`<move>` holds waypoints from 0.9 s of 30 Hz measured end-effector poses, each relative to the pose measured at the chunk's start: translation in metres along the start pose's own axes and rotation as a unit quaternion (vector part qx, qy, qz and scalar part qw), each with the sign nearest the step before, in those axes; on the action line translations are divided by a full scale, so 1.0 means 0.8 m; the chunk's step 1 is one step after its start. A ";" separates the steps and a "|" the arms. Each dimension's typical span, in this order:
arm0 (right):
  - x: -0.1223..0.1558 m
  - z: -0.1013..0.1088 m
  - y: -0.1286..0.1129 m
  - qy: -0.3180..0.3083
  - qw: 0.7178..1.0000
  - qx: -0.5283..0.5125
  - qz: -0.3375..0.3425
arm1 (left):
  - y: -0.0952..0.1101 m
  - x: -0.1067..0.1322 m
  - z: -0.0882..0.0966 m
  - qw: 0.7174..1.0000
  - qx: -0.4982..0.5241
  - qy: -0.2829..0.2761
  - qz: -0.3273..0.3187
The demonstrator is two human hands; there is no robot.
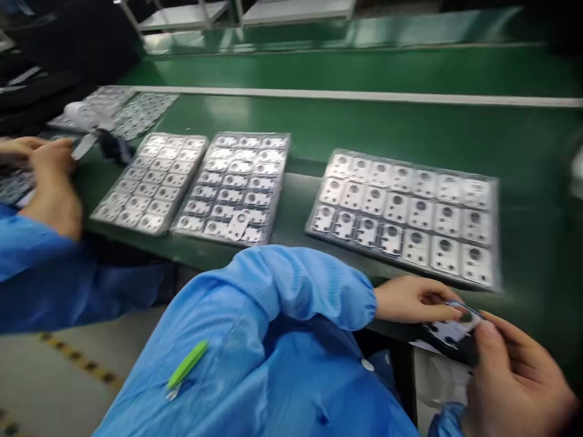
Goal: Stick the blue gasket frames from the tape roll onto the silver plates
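The left hand [412, 300] and right hand [514, 388] are together, both gripping a small punched metal plate [449, 331] at the bench edge. Beyond lie clear trays of similar plates [403, 218] on a green workbench [364, 130]; a co-worker's hands [50, 176] work far left.

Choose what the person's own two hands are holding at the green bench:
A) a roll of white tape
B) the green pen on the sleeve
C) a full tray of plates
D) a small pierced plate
D. The left hand and the right hand pinch the small pierced plate between them, at the lower right of the view.
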State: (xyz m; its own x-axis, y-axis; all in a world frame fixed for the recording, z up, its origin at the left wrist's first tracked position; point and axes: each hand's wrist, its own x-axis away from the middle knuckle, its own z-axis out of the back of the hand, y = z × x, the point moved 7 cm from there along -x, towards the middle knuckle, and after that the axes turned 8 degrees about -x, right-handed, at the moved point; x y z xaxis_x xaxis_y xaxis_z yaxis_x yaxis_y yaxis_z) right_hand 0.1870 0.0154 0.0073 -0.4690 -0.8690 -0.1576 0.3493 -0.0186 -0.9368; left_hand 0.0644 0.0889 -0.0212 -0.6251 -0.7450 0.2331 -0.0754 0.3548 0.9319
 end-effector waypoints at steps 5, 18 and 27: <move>-0.014 -0.005 0.000 0.001 0.999 -0.022 -0.030 | 0.010 0.008 0.010 0.999 -0.028 0.046 0.004; -0.018 -0.013 -0.002 -0.036 0.997 -0.064 -0.014 | 0.017 0.006 0.012 0.999 -0.003 0.023 -0.032; -0.023 -0.016 -0.010 -0.047 0.994 -0.088 -0.037 | 0.025 0.008 0.013 0.997 -0.054 0.020 -0.042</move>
State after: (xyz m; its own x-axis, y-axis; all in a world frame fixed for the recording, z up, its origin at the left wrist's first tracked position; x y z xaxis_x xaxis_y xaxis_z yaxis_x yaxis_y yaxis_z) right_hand 0.1824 0.0379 0.0135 -0.4077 -0.9109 -0.0640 0.1651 -0.0046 -0.9863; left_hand 0.0508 0.0972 -0.0039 -0.5878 -0.7925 0.1627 -0.0404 0.2296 0.9725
